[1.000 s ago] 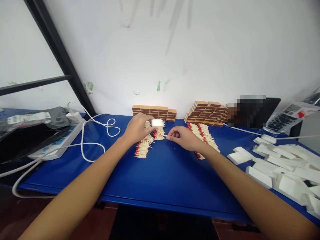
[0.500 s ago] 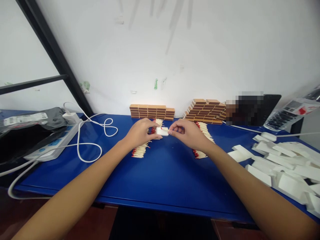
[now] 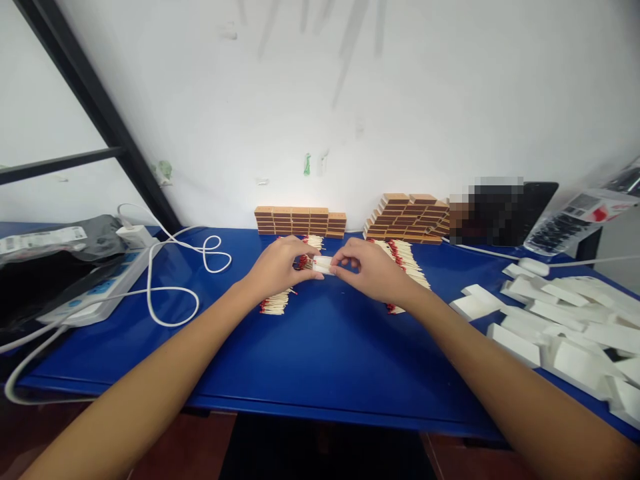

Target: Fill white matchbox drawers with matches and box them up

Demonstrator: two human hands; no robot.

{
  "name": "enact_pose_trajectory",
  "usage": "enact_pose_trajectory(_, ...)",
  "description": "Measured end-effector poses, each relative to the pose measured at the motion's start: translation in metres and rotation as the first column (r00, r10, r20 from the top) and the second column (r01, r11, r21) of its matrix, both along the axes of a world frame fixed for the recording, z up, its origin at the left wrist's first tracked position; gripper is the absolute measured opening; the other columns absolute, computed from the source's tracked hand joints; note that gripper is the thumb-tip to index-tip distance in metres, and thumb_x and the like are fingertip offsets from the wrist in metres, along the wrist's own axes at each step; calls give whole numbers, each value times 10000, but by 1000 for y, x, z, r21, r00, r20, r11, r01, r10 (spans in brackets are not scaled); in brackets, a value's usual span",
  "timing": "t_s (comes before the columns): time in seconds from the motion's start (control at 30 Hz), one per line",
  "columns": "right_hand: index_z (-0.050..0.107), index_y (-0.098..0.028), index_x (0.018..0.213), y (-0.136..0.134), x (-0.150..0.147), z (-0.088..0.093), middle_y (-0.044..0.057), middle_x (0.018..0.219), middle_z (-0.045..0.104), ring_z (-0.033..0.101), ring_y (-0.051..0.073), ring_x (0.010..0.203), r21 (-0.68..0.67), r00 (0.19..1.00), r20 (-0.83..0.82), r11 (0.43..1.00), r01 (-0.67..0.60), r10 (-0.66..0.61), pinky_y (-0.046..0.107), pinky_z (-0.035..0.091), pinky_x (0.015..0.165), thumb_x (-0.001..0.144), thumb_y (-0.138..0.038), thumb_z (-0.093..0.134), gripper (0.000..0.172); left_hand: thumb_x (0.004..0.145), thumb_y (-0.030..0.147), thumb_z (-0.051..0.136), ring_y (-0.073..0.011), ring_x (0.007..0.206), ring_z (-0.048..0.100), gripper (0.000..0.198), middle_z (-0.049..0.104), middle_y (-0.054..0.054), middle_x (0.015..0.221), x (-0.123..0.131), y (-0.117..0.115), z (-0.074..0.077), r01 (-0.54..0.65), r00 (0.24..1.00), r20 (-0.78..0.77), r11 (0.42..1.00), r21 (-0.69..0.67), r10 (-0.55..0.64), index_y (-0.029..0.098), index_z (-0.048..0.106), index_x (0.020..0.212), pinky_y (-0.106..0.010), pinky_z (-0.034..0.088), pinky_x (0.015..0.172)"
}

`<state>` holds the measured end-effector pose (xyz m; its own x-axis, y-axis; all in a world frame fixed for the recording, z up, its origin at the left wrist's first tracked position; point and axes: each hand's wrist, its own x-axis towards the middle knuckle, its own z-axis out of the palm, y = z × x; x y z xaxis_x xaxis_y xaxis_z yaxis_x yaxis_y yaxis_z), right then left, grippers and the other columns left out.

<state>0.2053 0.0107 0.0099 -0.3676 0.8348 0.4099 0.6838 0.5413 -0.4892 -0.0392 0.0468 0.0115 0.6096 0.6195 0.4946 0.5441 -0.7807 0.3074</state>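
Left hand: the left hand (image 3: 277,267) is closed in a pinch on the left end of a white matchbox tray (image 3: 323,265), fingers curled over it.
Right hand: the right hand (image 3: 373,270) grips the tray's right end with thumb and fingertips, so the two hands meet across it.
Tray: held just above the blue table (image 3: 320,347), near its far middle; what lies inside it is too small to tell.
Matches by the left hand: a row of red-tipped matches (image 3: 275,303) lies on the table under and just in front of that hand, and a further bunch (image 3: 314,241) lies beyond the fingers.
Matches by the right hand: a longer band of matches (image 3: 407,257) runs behind the right wrist, from the wall side towards the near side.
Against the wall: a low stack of brown matchboxes (image 3: 300,221) and a taller, stepped stack (image 3: 407,218) stand side by side.
Right side: a heap of white box parts (image 3: 560,320) is spread over the table.
Left side: a power strip (image 3: 95,293) with a looped white cable (image 3: 175,293), and a black bag (image 3: 55,240) beyond it.
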Motion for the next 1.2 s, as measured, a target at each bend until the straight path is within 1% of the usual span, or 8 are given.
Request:
enact_pose_trajectory(0.3,770,-217,872,-3,2,7,46,871,654,574,176,729,89,1000,18,996,-4,3,322,438,702,931,-239,668,120,788,435,940,-252,985,729,430,812,-57,1060,-1,3,0,14,1000,-18,998,67,-13,236,789,1139,-381,556,882)
enact_pose_trajectory(0.43,769,-212,857,-2,7,11,43,815,643,571,185,720,99,997,13,993,70,-71,334,433,704,937,-250,678,126,817,479,912,-261,970,727,387,812,-70,1052,-9,9,6,-95,995,-3,987,130,96,246,797,1104,-400,552,874)
enact_pose_trajectory(0.5,775,-212,858,0,7,8,45,822,643,581,187,733,86,996,51,994,65,-69,334,432,711,940,-237,678,130,863,475,874,-266,982,719,338,814,-65,1066,-14,12,9,-148,989,-3,979,139,149,256,792,1108,-414,546,874)
enact_pose_trajectory(0.6,774,-213,870,0,1,-5,54,883,651,601,188,769,30,991,131,1000,10,-14,324,434,713,946,-200,667,132,907,496,824,-272,983,714,324,809,-81,1074,-20,15,11,-212,977,27,966,148,211,246,789,1110,-428,543,872)
enact_pose_trajectory(0.67,765,-210,885,0,-6,-14,56,913,653,605,187,785,15,983,182,1000,1,-4,319,430,712,951,-178,657,132,919,501,810,-274,995,714,335,808,-86,1084,-20,15,11,-220,975,26,964,148,219,236,786,1121,-430,543,884)
enact_pose_trajectory(0.77,763,-202,927,0,-17,-23,59,937,654,609,192,819,63,973,228,998,25,-39,320,422,721,966,-167,650,124,917,477,819,-274,1007,713,331,814,-76,1070,-17,14,10,-212,977,3,965,152,214,229,780,1133,-429,540,902)
enact_pose_trajectory(1.0,754,-209,957,8,-20,-26,54,940,644,591,184,785,147,981,189,989,24,-52,312,417,696,992,-204,649,111,917,464,821,-280,1027,717,326,815,-77,1088,-16,13,11,-210,977,1,964,162,213,231,776,1139,-432,540,924)
enact_pose_trajectory(1.2,750,-207,966,14,-12,-29,62,947,625,599,198,822,147,978,206,988,-55,24,320,442,743,1013,-210,619,139,938,461,795,-284,1057,714,292,816,-69,1122,-15,13,10,-196,980,-14,966,167,201,241,782,1131,-435,535,935)
